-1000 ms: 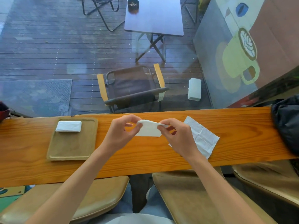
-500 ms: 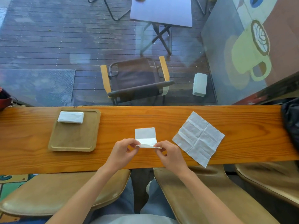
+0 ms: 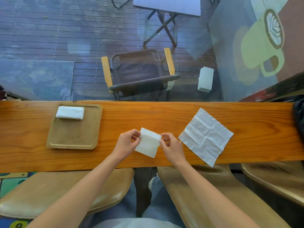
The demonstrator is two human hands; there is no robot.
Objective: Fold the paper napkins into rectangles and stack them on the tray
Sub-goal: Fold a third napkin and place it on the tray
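Wooden counter (image 3: 164, 116), hands pinching napkin (image 3: 148, 143) (half-folded)

Long orange-brown wooden bench (image 3: 197, 112) spans frame centre. Left hand (image 3: 125, 143) and right hand (image 3: 172, 146) pinch top corners of half-folded white paper napkin (image 3: 148, 143) at centre, lower corner near bench's near edge. Flat unfolded creased white paper napkin (image 3: 205, 136) right of centre, tilted as diamond, one corner overhanging edge. Tan square wooden tray (image 3: 74, 135) at left, folded white napkin rectangle (image 3: 70, 112) in its upper left corner. Tan cushioned stools (image 3: 49, 191) below.
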